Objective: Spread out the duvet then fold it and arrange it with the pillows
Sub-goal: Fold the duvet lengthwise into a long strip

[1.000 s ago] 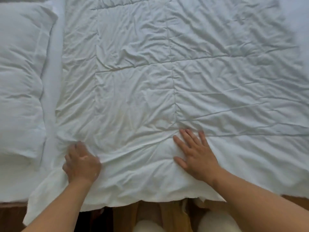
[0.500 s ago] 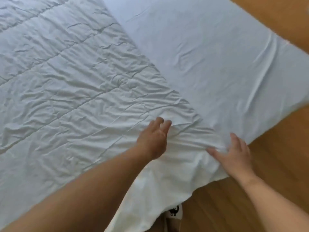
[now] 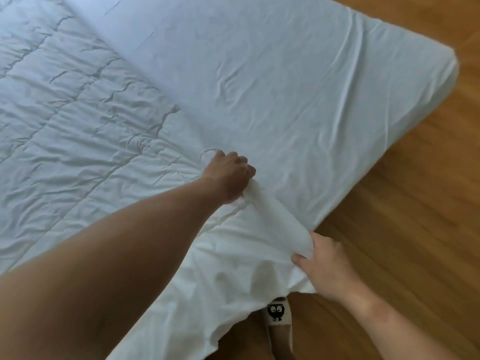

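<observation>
Although most of the quilted white duvet lies flat over the left part of the bed, its right-hand edge is lifted into a soft ridge that runs from far-left to near-right between the two hands. The left hand sits at the far end of that ridge, knuckles up, fingers curled down into the cloth, so its grip looks clamped on the duvet. Below it, the duvet's near corner hangs off the side of the bed over a foot in a pale sock, which bears a small black cartoon creature with big round eyes. No writing can be read. The right hand holds the near end of the ridge at the bed's side, its grip closed round the fold. Everything rightward is bare fitted sheet, then wooden floor. The bulk of the duvet lies leftward of both grips and the uncovered bed rightward, so the held edge probably wants drawing right, both hands together. No pillows show.
</observation>
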`<state>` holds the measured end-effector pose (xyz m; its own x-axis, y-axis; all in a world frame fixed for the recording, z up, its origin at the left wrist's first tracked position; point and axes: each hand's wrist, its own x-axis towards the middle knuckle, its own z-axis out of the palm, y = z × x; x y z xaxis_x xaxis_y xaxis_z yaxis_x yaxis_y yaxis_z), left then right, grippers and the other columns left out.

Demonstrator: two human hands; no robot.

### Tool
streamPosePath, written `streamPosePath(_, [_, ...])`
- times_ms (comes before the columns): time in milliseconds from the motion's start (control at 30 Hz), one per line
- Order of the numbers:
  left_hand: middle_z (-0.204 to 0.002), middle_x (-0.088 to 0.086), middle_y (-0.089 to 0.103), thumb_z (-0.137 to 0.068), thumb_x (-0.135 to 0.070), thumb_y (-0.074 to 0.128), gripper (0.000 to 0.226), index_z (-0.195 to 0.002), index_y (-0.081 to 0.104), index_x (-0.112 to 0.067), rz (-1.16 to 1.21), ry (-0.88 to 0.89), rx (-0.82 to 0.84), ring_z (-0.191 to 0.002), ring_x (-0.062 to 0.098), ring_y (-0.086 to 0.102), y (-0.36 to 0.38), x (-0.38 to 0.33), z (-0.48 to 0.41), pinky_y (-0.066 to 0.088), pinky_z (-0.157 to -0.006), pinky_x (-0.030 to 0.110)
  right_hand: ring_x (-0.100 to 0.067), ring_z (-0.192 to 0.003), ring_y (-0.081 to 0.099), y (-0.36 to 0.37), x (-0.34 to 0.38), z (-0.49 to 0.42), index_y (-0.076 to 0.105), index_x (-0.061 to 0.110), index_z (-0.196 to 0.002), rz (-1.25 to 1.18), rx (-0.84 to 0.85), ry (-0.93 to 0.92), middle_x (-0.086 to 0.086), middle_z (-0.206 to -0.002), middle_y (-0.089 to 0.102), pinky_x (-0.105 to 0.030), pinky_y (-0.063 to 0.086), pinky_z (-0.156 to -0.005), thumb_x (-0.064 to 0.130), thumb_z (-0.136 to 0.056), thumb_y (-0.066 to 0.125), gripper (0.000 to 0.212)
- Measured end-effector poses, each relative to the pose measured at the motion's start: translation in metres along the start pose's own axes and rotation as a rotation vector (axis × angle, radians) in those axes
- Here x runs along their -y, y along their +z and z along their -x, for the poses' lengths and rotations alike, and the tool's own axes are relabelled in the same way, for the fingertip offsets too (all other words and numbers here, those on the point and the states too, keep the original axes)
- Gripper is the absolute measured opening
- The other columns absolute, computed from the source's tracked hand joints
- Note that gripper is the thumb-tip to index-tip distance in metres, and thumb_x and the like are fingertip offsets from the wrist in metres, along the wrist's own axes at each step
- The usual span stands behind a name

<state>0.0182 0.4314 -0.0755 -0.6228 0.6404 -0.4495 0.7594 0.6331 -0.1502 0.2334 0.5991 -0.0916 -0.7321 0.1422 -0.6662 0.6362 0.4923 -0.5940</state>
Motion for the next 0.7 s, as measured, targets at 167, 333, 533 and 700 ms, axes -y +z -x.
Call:
streamPosePath(167, [-0.123,0.003,0.051,-0.071,-0.006,0.059,0.054,-0.121,0.064,-0.025,0.422,-0.16,-0.375,-0.114,0.028,0.049,0.016,-0.001,0.107,0.036,-0.101,0.035,-0.01,-0.098,0.066,0.04,0.051,0.07,0.036,0.043,-0.149,0.031,0.033,-0.1,0.013,-0.104,0.064,-0.029,0.056,-0.092,0.032,-0.09,0.064,0.066])
streamPosePath(333, [-0.142,-0.013,0.038,-0.085,-0.003,0.058,0.055,-0.12,0.058,-0.044,1.228,-0.738,-0.681,-0.126,-0.012,0.04,0.031,-0.021,0.238,0.042,-0.101,0.017,-0.008,-0.074,0.062,0.123,0.1,0.137,0.005,0.078,-0.135,0.326,0.071,-0.241,0.007,-0.072,0.048,-0.016,0.051,-0.081,0.049,-0.076,0.043,0.076])
streamPosePath(533, [-0.114,-0.01,0.064,-0.075,-0.056,0.074,0.077,-0.141,0.037,-0.042,1.782,-1.147,-0.396,-0.104,0.01,0.064,0.059,-0.012,0.377,0.053,-0.093,0.037,-0.002,-0.045,0.051,0.234,0.138,0.201,0.028,0.039,-0.153,0.564,0.137,-0.498,0.009,-0.055,0.049,-0.009,0.049,-0.054,0.036,-0.069,0.068,0.094])
streamPosePath(700, [-0.091,0.0,0.068,-0.087,-0.036,0.062,0.022,-0.096,0.066,-0.017,1.466,-1.316,-0.282,-0.088,0.022,0.064,0.11,0.015,0.483,0.05,-0.077,0.032,-0.017,-0.077,0.058,0.332,0.195,0.256,-0.03,0.035,-0.142,0.778,0.212,-0.574,0.001,-0.085,0.055,-0.027,0.048,-0.077,0.032,-0.093,0.045,0.091])
